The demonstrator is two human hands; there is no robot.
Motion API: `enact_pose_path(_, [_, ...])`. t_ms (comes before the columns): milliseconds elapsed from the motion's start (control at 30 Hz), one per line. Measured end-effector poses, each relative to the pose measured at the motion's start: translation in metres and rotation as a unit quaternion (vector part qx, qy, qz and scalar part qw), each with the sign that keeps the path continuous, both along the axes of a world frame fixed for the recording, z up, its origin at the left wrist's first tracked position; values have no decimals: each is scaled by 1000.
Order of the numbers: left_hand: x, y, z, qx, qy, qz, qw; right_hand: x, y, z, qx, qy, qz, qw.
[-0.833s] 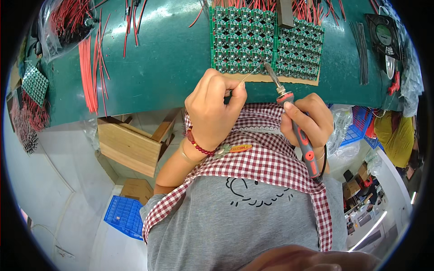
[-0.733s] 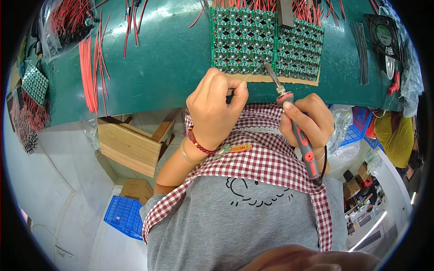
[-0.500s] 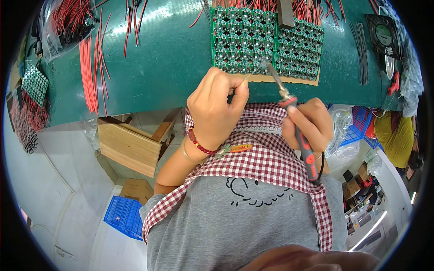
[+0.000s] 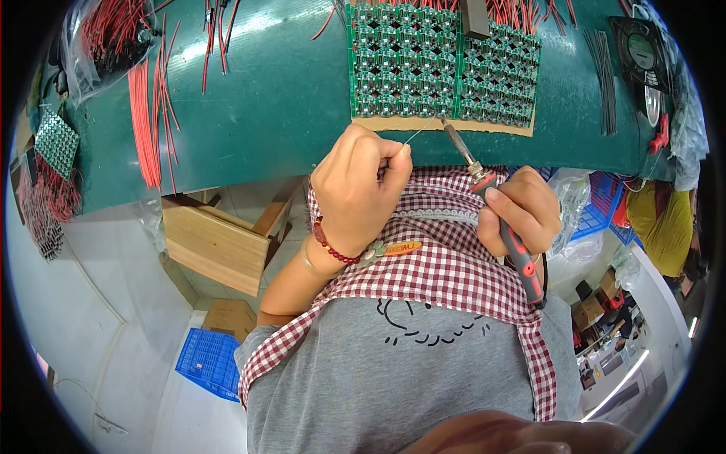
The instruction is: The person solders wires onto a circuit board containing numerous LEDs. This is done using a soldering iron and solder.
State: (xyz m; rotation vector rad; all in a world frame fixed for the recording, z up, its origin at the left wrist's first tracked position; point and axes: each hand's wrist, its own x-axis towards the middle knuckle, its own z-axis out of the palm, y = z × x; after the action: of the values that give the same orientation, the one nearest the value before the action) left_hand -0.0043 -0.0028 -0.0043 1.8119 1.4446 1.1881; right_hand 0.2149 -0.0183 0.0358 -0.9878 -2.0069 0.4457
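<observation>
My right hand (image 4: 522, 212) grips a grey-and-red soldering iron (image 4: 519, 253), its tip at the lower edge of the left green circuit board panel (image 4: 401, 64). Pinched between thumb and forefinger of my left hand (image 4: 361, 178) is a thin solder wire (image 4: 420, 133), whose far end reaches to the iron's tip. A second circuit board panel (image 4: 497, 79) lies directly to the right. Both panels rest on a brown cardboard sheet (image 4: 484, 129), and a dark metal bar (image 4: 475, 19) lies across their upper part. Red wires (image 4: 514, 11) stick out behind the panels.
Bundled red wires (image 4: 141, 125) lie on the green table mat (image 4: 265, 98) to the left, near a plastic bag of wires (image 4: 113, 34). Dark wires (image 4: 605, 83) and a small black fan (image 4: 641, 53) are at the right. A wooden stool (image 4: 215, 238) stands below the table.
The iron's tip has moved slightly down and left to the panel's lower edge. Smoke seen at the tip earlier is no longer visible. The panels sit slightly higher in view.
</observation>
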Motion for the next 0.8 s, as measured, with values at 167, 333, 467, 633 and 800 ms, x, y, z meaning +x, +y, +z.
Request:
enact_pose_path(167, [0,0,-1,2,14,2,1000,-3,-1,0,-27,-22,-1,999])
enact_pose_path(333, [1,0,-1,0,15,2,1000,-4,-3,1,-39,-55,-2,998])
enact_pose_path(467, [2,0,-1,1,21,4,1000,-5,-4,3,-42,-60,1,997])
enact_pose_path(633, [5,3,-2,9,36,7,999,-7,-4,2,-39,-61,3,997])
enact_pose_path(800, [6,2,-3,12,43,2,999,-2,-7,0,-31,-37,3,999])
